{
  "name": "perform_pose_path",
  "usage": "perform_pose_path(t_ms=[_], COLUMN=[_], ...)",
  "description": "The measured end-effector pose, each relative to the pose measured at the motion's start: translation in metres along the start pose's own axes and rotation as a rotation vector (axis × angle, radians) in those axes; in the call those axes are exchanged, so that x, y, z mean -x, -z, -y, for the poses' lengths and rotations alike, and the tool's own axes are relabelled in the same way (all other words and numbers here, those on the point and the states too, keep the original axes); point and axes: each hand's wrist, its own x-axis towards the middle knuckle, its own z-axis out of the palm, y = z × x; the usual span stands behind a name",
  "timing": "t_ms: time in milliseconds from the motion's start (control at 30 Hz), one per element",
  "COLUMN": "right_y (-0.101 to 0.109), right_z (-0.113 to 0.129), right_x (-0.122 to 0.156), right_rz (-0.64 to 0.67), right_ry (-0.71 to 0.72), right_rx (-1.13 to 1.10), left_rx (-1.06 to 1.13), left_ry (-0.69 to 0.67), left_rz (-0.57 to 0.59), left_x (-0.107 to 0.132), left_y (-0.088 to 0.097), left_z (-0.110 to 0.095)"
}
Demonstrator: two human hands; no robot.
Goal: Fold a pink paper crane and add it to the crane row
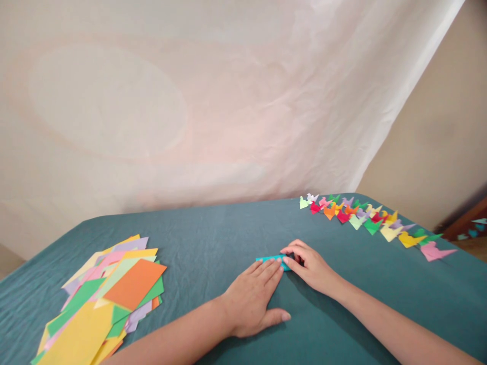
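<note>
A blue piece of folded paper (pixel 262 259) lies flat on the green-covered table in front of me, formed into a narrow strip. My left hand (pixel 254 296) rests palm down over its near edge, fingers stretched out together and thumb held apart. At the strip's right end, my right hand (pixel 310 266) has thumb and fingers curled around the paper, pinching it. Both hands cover much of the strip, so its folds are mostly hidden.
A loose pile of coloured paper sheets (pixel 135 284) spreads at the left. Along the table's right back edge stand rows of small folded paper birds (pixel 390 232) in many colours. A pale cloth (pixel 228 101) hangs behind the table (pixel 198 238).
</note>
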Motion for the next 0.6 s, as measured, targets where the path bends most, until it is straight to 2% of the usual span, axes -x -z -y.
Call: perform_pose_path(t_ms=[600], right_y=[-0.0007], right_z=[0.0016], right_x=[-0.0011], right_rz=[-0.02], right_ry=[0.007], right_rx=[0.02], left_rx=[0.004], left_ry=[0.012], left_rz=[0.01], left_x=[0.0002], left_y=[0.0003], left_z=[-0.0013])
